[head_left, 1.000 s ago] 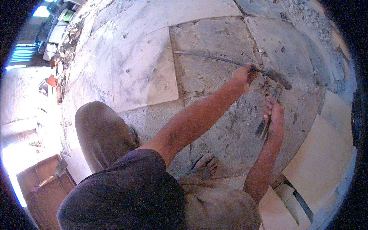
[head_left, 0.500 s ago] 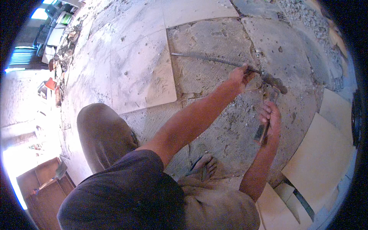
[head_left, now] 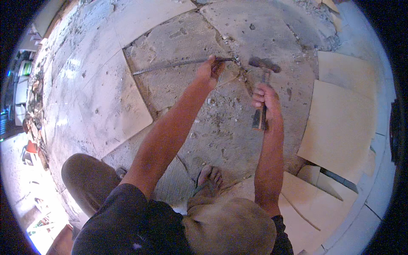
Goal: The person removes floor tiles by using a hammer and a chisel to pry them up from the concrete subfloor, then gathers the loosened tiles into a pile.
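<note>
My left hand (head_left: 209,73) is closed round a long, thin metal bar (head_left: 174,64) near its right end. The bar lies low over the broken floor; its flattened far-left end reaches the edge of a large pale floor tile (head_left: 125,108). My right hand (head_left: 266,100) grips a hammer (head_left: 264,64) by its handle, part of which shows below the fist. The heavy, dusty double-faced head is raised just right of the bar's end, with a gap between the two.
Rough bare mortar (head_left: 229,114) with crumbs of rubble spreads under my hands. Loose cream tiles (head_left: 338,123) lie stacked at the right, and more (head_left: 306,199) at the lower right. My sandalled foot (head_left: 209,176) and bent knee (head_left: 91,178) are close by. Debris (head_left: 36,123) lines the left side.
The view has swung right, so both hands appear further left. The hammer head, close against the bar's end before, now stands away from it. Both hands keep their grips.
</note>
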`<state>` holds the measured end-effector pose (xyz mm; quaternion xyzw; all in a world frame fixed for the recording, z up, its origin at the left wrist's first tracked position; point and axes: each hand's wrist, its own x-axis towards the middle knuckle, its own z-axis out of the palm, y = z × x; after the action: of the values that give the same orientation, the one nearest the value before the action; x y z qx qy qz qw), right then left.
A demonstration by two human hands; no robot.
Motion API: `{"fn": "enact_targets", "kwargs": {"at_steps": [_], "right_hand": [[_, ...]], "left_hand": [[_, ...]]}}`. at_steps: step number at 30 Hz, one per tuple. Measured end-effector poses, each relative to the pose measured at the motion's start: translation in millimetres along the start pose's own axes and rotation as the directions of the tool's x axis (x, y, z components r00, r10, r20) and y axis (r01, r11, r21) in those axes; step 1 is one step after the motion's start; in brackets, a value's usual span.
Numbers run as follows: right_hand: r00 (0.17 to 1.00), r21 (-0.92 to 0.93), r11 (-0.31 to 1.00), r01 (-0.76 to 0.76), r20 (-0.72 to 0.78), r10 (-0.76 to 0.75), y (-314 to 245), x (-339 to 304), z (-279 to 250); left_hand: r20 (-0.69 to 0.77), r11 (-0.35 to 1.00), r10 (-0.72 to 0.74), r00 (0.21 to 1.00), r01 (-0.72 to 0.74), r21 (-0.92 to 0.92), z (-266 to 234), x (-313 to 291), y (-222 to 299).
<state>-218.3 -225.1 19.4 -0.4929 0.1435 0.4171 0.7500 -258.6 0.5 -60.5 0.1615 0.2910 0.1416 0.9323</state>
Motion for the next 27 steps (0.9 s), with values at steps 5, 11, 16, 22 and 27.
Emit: {"fn": "enact_targets", "kwargs": {"at_steps": [5, 11, 16, 22, 27], "right_hand": [[0.742, -0.101, 0.916, 0.389, -0.555, -0.376, 8.5, 6.5, 28.5], [0.992, -0.057, 0.996, -0.068, 0.101, 0.074, 13.2, -2.7, 1.6], [0.79, -0.241, 0.908, 0.344, -0.448, -0.418, -2.9, -3.9, 13.3], [0.992, -0.248, 0.968, -0.035, -0.122, 0.005, 5.9, 1.8, 34.6], [0.984, -0.204, 0.977, 0.063, -0.152, -0.095, -7.8, -4.6, 13.4]], "left_hand": [[-0.035, 0.999, -0.019, 0.999, 0.02, 0.048, 10.7, -11.4, -0.3], [-0.003, 0.998, -0.026, 1.0, 0.026, 0.05, 6.1, -9.4, -2.0], [0.018, 0.998, -0.004, 1.0, 0.002, 0.059, -1.7, -3.8, -2.4], [-0.05, 1.0, -0.014, 0.999, 0.015, 0.027, -0.4, 0.5, -5.2], [-0.061, 0.997, -0.032, 0.998, 0.036, 0.069, -6.2, -8.3, -6.5]]}}
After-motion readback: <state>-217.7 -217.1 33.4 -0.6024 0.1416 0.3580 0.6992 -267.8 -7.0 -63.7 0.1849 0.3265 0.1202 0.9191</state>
